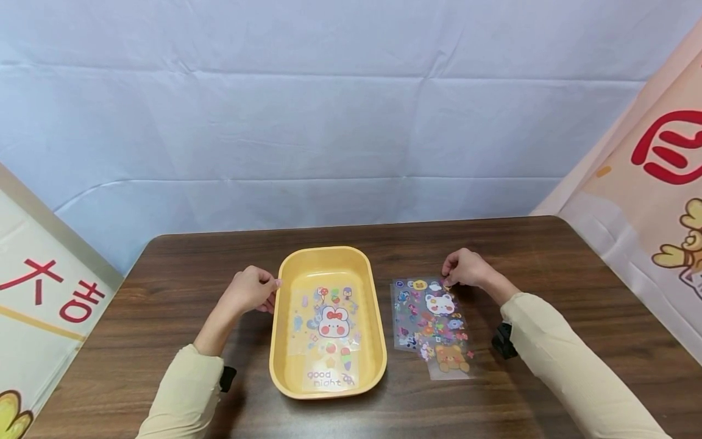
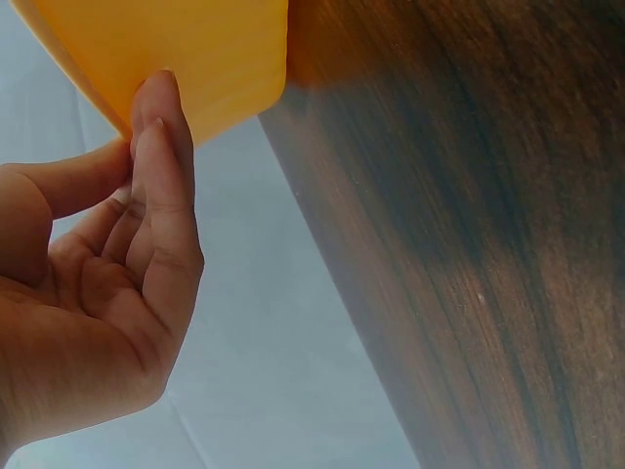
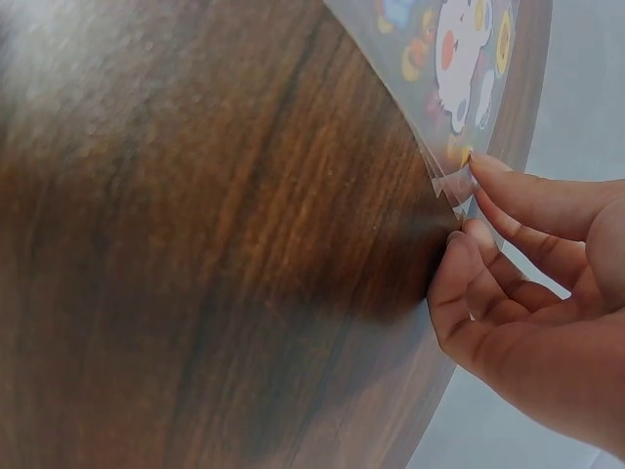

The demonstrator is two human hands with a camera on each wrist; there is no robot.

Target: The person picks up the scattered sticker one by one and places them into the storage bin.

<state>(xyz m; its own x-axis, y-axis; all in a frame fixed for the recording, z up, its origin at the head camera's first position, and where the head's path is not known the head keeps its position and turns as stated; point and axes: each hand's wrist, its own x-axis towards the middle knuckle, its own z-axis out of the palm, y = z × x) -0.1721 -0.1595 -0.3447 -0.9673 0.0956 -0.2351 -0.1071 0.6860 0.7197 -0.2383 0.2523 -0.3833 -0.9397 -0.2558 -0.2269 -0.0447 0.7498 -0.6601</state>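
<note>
A yellow plastic tray (image 1: 323,259) lies lengthwise before me, with clear sticker sheets (image 1: 333,326) inside; they show a white bunny with a red bow and "good night". My left hand (image 1: 255,290) pinches the tray's left rim, thumb on top and fingers against the outer wall (image 2: 229,59). To the tray's right lies an overlapping stack of transparent sticker sheets (image 1: 439,305) with a white bear and a brown bear. At the stack's far right corner, my right hand (image 1: 467,268) pinches a sheet corner (image 3: 454,181) between thumb and fingers. Several sheet edges show there.
Everything rests on a dark wood-grain table (image 1: 526,256) with rounded far corners. Behind it hangs a pale bluish cloth (image 1: 329,134). Printed banners stand at the left (image 1: 49,280) and right (image 1: 658,183). A black wrist device (image 1: 503,340) sits at the right sleeve.
</note>
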